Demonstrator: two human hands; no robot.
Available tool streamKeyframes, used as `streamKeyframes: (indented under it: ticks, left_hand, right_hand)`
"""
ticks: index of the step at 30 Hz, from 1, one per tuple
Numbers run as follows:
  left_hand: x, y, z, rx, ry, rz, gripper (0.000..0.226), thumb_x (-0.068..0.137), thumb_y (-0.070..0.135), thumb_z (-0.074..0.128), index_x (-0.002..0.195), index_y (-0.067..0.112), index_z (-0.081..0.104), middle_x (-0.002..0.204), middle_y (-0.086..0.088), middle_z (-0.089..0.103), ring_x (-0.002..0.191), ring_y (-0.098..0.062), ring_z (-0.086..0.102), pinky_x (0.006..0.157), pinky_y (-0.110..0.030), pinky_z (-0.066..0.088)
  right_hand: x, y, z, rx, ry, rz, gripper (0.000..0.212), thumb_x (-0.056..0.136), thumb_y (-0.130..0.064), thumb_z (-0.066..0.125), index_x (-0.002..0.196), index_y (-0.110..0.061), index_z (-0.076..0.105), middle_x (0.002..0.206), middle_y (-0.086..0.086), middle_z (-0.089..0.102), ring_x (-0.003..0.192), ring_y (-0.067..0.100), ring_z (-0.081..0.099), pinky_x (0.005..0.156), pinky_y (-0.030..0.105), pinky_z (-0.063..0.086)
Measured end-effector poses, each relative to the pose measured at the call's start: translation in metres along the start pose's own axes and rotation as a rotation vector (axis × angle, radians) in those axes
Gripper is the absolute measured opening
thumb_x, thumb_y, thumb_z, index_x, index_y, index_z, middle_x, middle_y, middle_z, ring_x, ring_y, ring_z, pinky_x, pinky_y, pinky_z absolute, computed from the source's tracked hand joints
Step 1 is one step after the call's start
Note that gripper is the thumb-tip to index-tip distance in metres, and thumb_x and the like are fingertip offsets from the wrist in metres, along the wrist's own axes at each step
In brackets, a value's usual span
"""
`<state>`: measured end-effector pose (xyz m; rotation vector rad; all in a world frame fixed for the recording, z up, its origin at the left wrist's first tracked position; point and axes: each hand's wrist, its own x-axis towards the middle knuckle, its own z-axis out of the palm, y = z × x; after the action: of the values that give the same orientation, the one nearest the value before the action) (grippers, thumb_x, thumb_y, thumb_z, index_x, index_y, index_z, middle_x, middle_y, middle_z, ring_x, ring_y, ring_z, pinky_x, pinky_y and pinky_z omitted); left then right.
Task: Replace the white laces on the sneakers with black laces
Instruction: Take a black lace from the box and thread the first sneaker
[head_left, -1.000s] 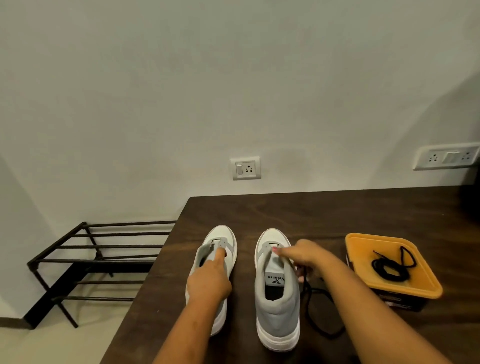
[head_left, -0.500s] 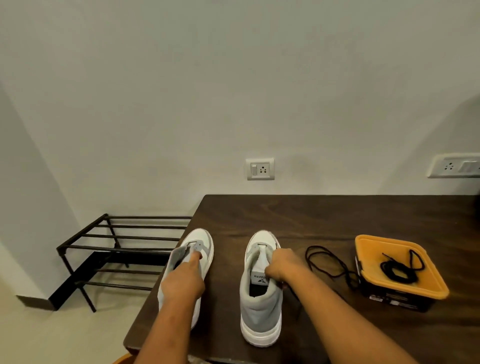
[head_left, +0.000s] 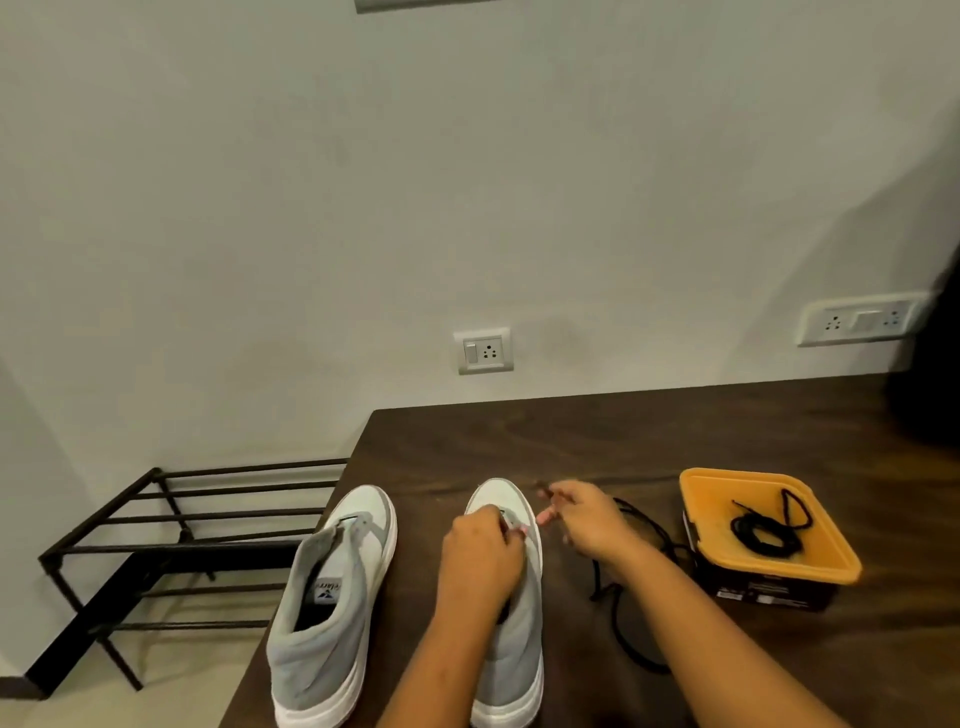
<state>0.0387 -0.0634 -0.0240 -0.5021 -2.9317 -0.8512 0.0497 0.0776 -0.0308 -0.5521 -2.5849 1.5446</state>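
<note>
Two grey and white sneakers stand side by side near the left edge of the dark wooden table (head_left: 649, 436), toes away from me. The left sneaker (head_left: 332, 597) has no lace and nothing touches it. My left hand (head_left: 480, 558) rests on the tongue area of the right sneaker (head_left: 511, 613), fingers closed there. Just right of that shoe's toe, my right hand (head_left: 584, 522) pinches the end of a black lace (head_left: 623, 613) that trails across the table beside the shoe. A second black lace (head_left: 769, 527) lies coiled on the orange lid.
An orange-lidded dark box (head_left: 763, 540) sits on the table at the right. A black metal shoe rack (head_left: 171, 545) stands on the floor left of the table. Wall sockets (head_left: 484, 351) are mounted above the table's back edge.
My left hand left the left sneaker and moved onto the right sneaker. My right hand moved from that shoe's tongue to the right of its toe, now pinching the black lace end.
</note>
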Motion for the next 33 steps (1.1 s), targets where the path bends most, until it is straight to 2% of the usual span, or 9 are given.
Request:
streamKeyframes:
  ticks: [3, 5, 8, 11, 16, 21, 25, 28, 33]
  left_hand:
    - [0.017, 0.009, 0.016, 0.174, -0.038, -0.014, 0.033, 0.092, 0.038, 0.05, 0.109, 0.011, 0.06, 0.112, -0.006, 0.064, 0.107, -0.023, 0.059, 0.087, -0.028, 0.043]
    - [0.02, 0.012, 0.032, 0.25, -0.07, -0.017, 0.04, 0.096, 0.027, 0.04, 0.13, 0.008, 0.048, 0.127, -0.008, 0.057, 0.118, -0.022, 0.053, 0.101, -0.026, 0.036]
    - [0.023, 0.006, 0.05, 0.112, -0.125, -0.105, 0.058, 0.096, 0.018, 0.039, 0.147, 0.003, 0.016, 0.137, -0.012, 0.048, 0.126, -0.024, 0.048, 0.104, -0.029, 0.035]
    - [0.027, -0.003, 0.038, -0.085, -0.182, -0.196, 0.05, 0.094, 0.014, 0.045, 0.141, 0.005, 0.028, 0.134, -0.014, 0.051, 0.123, -0.028, 0.05, 0.098, -0.031, 0.038]
    - [0.031, -0.02, 0.021, -0.528, -0.436, -0.405, 0.044, 0.065, 0.012, 0.056, 0.109, 0.013, 0.061, 0.106, -0.006, 0.056, 0.082, -0.023, 0.057, 0.067, -0.03, 0.044]
    - [0.024, -0.02, 0.021, -0.659, -0.457, -0.419, 0.015, 0.087, 0.008, 0.055, 0.1, 0.012, 0.063, 0.101, -0.017, 0.064, 0.087, -0.027, 0.058, 0.075, -0.035, 0.045]
    - [0.024, -0.008, 0.025, -0.694, -0.441, -0.345, 0.03, 0.086, -0.002, 0.052, 0.109, 0.016, 0.061, 0.106, -0.007, 0.066, 0.098, -0.021, 0.062, 0.087, -0.033, 0.049]
    - [0.024, -0.006, 0.022, -0.791, -0.462, -0.407, 0.033, 0.083, -0.01, 0.048, 0.096, 0.016, 0.064, 0.094, -0.007, 0.068, 0.087, -0.02, 0.062, 0.078, -0.028, 0.05]
    - [0.022, -0.009, 0.021, -0.846, -0.441, -0.42, 0.036, 0.078, -0.011, 0.048, 0.105, 0.005, 0.066, 0.1, -0.018, 0.068, 0.088, -0.026, 0.063, 0.08, -0.033, 0.05]
  right_hand:
    - [0.013, 0.014, -0.001, -0.093, -0.047, 0.019, 0.031, 0.098, -0.008, 0.045, 0.081, -0.024, 0.066, 0.065, -0.009, 0.063, 0.042, -0.003, 0.048, 0.042, 0.009, 0.03]
    - [0.026, 0.021, -0.003, -0.127, -0.064, 0.017, 0.024, 0.096, -0.014, 0.052, 0.086, -0.021, 0.074, 0.05, -0.014, 0.058, 0.038, -0.004, 0.046, 0.041, 0.01, 0.028]
    - [0.04, 0.023, -0.005, -0.123, -0.086, -0.01, 0.016, 0.09, -0.022, 0.063, 0.095, -0.016, 0.077, 0.074, -0.008, 0.072, 0.073, 0.004, 0.064, 0.062, 0.02, 0.043]
    - [0.049, 0.023, -0.002, -0.108, -0.023, -0.007, 0.016, 0.086, -0.024, 0.069, 0.091, -0.013, 0.078, 0.093, 0.0, 0.074, 0.092, 0.013, 0.065, 0.077, 0.025, 0.047]
    - [0.047, 0.015, 0.002, -0.132, 0.007, -0.045, 0.011, 0.085, -0.021, 0.068, 0.086, -0.018, 0.079, 0.091, -0.006, 0.072, 0.083, 0.007, 0.061, 0.06, 0.016, 0.044]
    - [0.032, 0.022, -0.001, -0.154, -0.022, -0.001, 0.008, 0.079, -0.017, 0.071, 0.073, -0.015, 0.076, 0.071, -0.006, 0.067, 0.071, 0.006, 0.06, 0.058, 0.018, 0.045]
    - [0.022, 0.029, -0.002, -0.078, 0.028, 0.08, 0.014, 0.08, -0.015, 0.071, 0.066, -0.013, 0.069, 0.058, -0.003, 0.061, 0.055, 0.006, 0.055, 0.051, 0.018, 0.041]
    - [0.022, 0.028, 0.002, -0.146, 0.083, 0.068, 0.02, 0.081, -0.015, 0.07, 0.062, -0.016, 0.065, 0.058, -0.006, 0.059, 0.057, 0.004, 0.054, 0.05, 0.016, 0.039]
    - [0.026, 0.025, 0.011, -0.243, 0.087, 0.075, 0.018, 0.081, -0.012, 0.067, 0.064, -0.01, 0.069, 0.063, -0.004, 0.061, 0.059, 0.006, 0.052, 0.05, 0.016, 0.039]
